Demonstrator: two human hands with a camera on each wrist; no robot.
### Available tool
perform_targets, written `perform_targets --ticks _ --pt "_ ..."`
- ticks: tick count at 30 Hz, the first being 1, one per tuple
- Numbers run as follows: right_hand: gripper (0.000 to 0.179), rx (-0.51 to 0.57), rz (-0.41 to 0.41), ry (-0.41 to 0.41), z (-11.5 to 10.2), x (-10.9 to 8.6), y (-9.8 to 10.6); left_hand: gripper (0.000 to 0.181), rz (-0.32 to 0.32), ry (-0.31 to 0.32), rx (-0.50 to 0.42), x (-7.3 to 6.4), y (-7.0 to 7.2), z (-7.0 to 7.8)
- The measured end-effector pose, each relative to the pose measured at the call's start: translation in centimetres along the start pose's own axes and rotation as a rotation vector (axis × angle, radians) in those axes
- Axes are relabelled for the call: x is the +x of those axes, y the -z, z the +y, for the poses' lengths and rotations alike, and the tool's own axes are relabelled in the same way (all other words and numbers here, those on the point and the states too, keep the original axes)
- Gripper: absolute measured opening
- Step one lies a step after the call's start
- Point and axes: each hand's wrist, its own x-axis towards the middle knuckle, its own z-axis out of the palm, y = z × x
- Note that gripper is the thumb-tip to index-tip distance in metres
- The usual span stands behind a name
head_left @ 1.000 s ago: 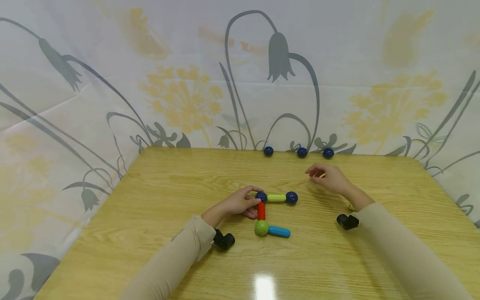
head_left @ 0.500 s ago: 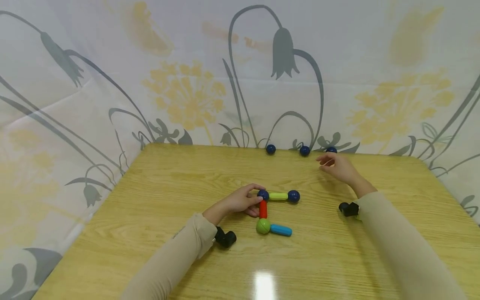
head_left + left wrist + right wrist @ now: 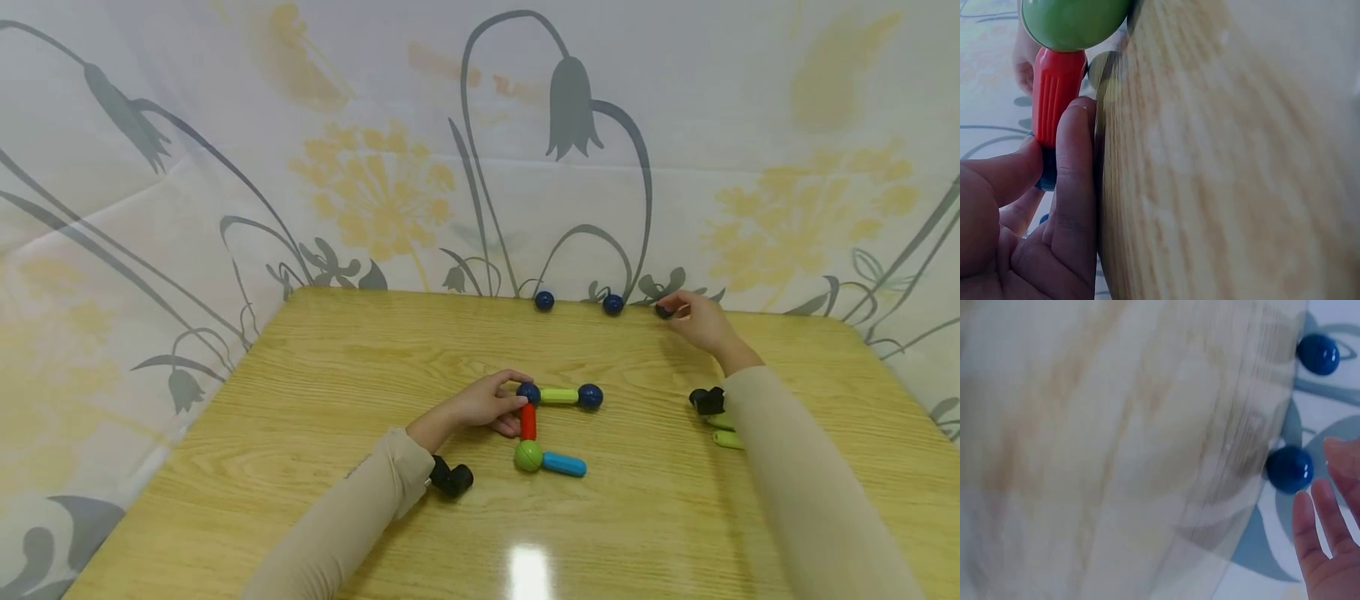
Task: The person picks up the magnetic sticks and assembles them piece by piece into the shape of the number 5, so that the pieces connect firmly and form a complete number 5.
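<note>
Near the table's middle lies a joined shape of magnetic rods and balls. My left hand (image 3: 480, 402) grips the dark blue ball (image 3: 528, 393) at its corner, with finger and thumb around it. From that ball a yellow-green rod (image 3: 558, 397) runs right to another blue ball (image 3: 590, 397). A red rod (image 3: 528, 422) runs down to a green ball (image 3: 528, 456), which bears a blue rod (image 3: 564, 464). At the back edge, my right hand (image 3: 701, 323) reaches around a loose blue ball (image 3: 663, 311); in the right wrist view its fingers stand spread beside this ball (image 3: 1290, 469).
Two more blue balls, one left (image 3: 544, 301) and one nearer the right hand (image 3: 612, 304), sit along the back edge. Green rods (image 3: 727, 439) lie partly hidden under the right forearm. A patterned cloth (image 3: 375, 150) hangs behind the table (image 3: 390, 333).
My right hand has moved away and to the right, up to the rightmost loose ball. Green rods show beneath that forearm now. The left hand keeps its hold on the corner ball.
</note>
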Motion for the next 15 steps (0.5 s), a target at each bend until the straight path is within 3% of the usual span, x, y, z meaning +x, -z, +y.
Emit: perform_targets --ticks 8,15 --pt "0.051 -0.095 -0.063 -0.009 1.1 0.3 0.8 0.039 -0.015 0.008 -0.020 0.0 0.0 0.0" --pt "0.056 -0.089 -0.099 0.004 1.2 0.9 1.1 0.039 -0.014 0.008 -0.024 0.0 0.0 0.0"
